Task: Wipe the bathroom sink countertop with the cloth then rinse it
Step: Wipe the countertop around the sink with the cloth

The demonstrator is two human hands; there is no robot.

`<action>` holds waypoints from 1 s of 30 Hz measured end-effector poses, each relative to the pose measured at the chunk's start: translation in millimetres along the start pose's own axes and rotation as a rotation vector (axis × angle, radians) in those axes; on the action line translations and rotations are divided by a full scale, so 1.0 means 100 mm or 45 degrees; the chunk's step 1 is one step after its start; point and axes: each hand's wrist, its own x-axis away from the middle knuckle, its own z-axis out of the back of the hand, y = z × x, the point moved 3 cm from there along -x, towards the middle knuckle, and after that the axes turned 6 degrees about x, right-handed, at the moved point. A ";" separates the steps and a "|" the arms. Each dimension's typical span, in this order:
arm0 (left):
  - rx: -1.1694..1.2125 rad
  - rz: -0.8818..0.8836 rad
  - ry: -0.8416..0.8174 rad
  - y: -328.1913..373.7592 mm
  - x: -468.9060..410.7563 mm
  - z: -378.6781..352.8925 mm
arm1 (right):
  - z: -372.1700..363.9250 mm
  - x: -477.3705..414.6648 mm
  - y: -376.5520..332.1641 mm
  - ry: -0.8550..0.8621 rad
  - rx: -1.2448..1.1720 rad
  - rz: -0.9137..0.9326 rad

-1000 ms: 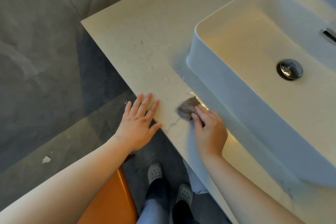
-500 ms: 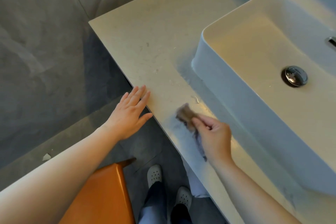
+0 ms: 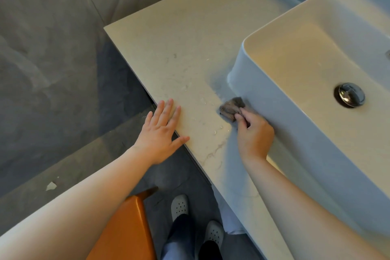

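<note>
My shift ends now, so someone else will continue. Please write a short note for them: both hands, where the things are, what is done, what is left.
Left hand open, flat on the front edge of the counter.
Right hand pinches the cloth on the counter, at the foot of the sink.
Done: wiping is under way; extent unclear.
Left: finish the counter, then rinse the cloth.

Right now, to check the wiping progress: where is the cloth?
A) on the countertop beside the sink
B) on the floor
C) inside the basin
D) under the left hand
A: the right hand holds the cloth on the countertop, next to the sink outer wall.
</note>
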 end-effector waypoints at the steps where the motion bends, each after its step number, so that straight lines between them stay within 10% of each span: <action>1: 0.005 -0.011 -0.002 -0.01 0.00 0.00 | -0.01 0.02 -0.03 -0.041 -0.002 0.031; 11: -0.069 -0.234 -0.116 -0.27 0.00 0.28 | -0.07 0.62 -0.35 -0.333 -0.051 0.174; 16: -0.012 -0.240 -0.097 -0.26 0.01 0.26 | 0.14 0.76 -0.50 -0.728 -0.468 -0.176; 22: -0.090 -0.227 -0.068 -0.24 0.03 0.18 | 0.32 0.06 -0.37 -0.084 -0.201 -0.191; 30: -0.033 -0.196 -0.048 -0.24 0.01 0.17 | -0.23 -0.29 -0.35 0.028 0.201 -0.035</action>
